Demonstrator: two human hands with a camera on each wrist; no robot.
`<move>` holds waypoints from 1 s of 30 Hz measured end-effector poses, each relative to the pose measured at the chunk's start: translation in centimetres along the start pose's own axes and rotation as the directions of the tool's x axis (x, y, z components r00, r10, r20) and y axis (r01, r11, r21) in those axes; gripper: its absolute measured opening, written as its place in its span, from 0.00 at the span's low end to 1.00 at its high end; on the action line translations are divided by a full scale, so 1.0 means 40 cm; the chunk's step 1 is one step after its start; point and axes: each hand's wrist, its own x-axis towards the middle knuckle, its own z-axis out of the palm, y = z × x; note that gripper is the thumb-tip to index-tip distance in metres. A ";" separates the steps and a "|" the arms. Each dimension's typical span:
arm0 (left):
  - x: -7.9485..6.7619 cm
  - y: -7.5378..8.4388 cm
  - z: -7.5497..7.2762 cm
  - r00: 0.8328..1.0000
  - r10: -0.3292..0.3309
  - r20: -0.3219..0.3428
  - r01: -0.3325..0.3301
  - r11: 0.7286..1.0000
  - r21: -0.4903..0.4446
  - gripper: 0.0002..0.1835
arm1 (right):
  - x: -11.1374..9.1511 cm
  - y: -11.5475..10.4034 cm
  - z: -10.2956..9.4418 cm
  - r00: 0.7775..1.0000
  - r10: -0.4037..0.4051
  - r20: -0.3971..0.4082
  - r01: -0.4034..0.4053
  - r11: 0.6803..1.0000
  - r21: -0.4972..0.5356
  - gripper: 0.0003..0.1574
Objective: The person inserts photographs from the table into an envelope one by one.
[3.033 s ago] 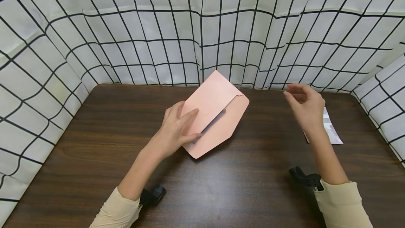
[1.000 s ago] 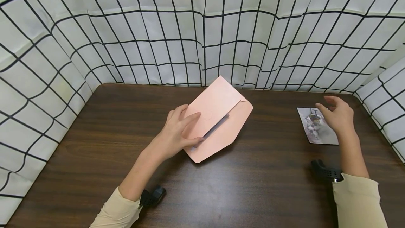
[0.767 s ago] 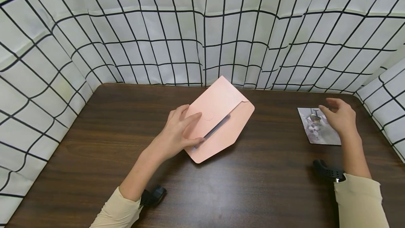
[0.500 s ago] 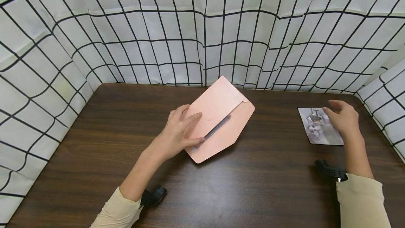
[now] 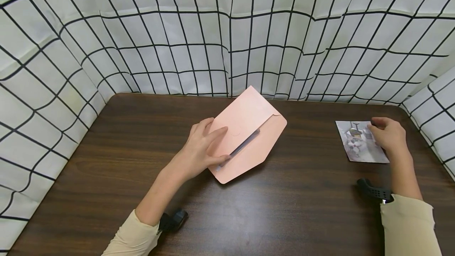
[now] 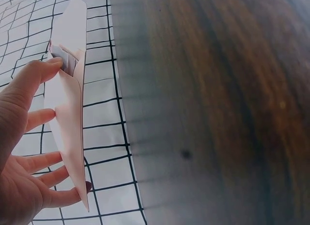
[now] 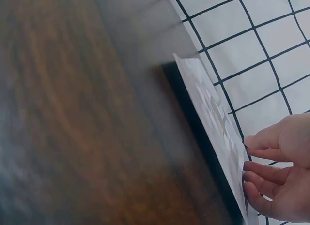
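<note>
A pink envelope (image 5: 245, 125), flap open, is held at a tilt by my left hand (image 5: 197, 149) at mid-table. The left thumb lies at its opening, with the fingers spread along its body. In the left wrist view, the grey edges of paper-like inserts (image 6: 67, 63) show beneath the thumb at the envelope's mouth. At the right, a glossy picture card (image 5: 359, 143) with a grey-white printed image lies on the table. My right hand (image 5: 389, 135) is over the card's right side, thumb and fingers loosely bent. Its fingertips (image 7: 248, 176) come right up to the card's edge in the right wrist view.
The dark wood table (image 5: 284, 208) ends at the back against a white curtain (image 5: 199, 31) with black grid lines, which also rises at both sides. In the right wrist view a dark band (image 7: 193, 123) runs under the card's edge.
My right hand has moved right and nearer the body, lowering to the card's right side and uncovering most of its picture. The left hand keeps its hold on the envelope, which sits slightly lower in view.
</note>
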 end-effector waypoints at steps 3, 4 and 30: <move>0.000 0.000 0.001 1.000 0.006 -0.002 -0.006 1.000 0.006 0.36 | 0.002 0.007 0.001 1.000 0.004 0.012 -0.004 1.000 -0.005 0.32; 0.000 0.000 0.001 1.000 0.008 -0.003 -0.008 1.000 0.008 0.36 | 0.003 0.009 0.001 1.000 0.005 0.017 -0.005 1.000 -0.010 0.32; -0.001 0.003 0.001 1.000 0.014 -0.010 -0.013 1.000 0.020 0.36 | 0.004 0.002 0.019 0.998 0.065 0.002 -0.065 0.996 0.056 0.27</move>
